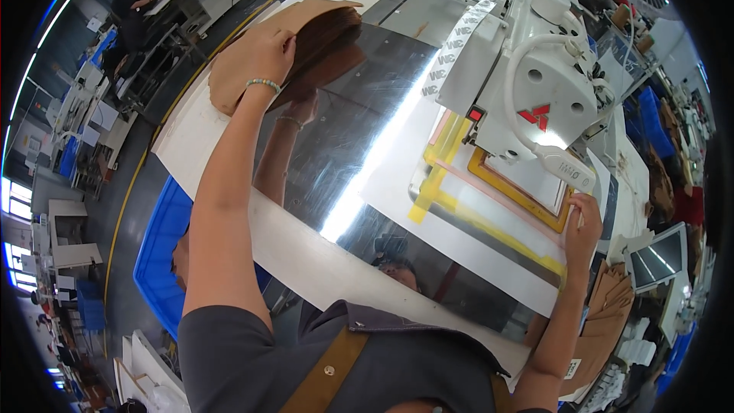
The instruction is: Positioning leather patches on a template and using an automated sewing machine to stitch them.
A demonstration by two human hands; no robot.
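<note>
My left hand [278, 56], a beaded bracelet on its wrist, grips the near top of a stack of thin brown pieces [245, 57] at the upper left of the polished metal table [321, 153]. My right hand [582, 226] has its fingers curled on the right edge of a yellow-rimmed rectangular frame [485, 172]. That frame sits under the head of a white sewing machine [547, 92], on a white plate [404, 190] with yellow and pink tape. A white handle-like housing [562, 168] hangs just above my right hand.
A blue bin [160, 252] is below the table's left edge. Brown sheets [600, 325] and a tilted screen [657, 256] stand at my right. A person [130, 8] works at a far bench beyond the aisle with its yellow floor line [131, 199].
</note>
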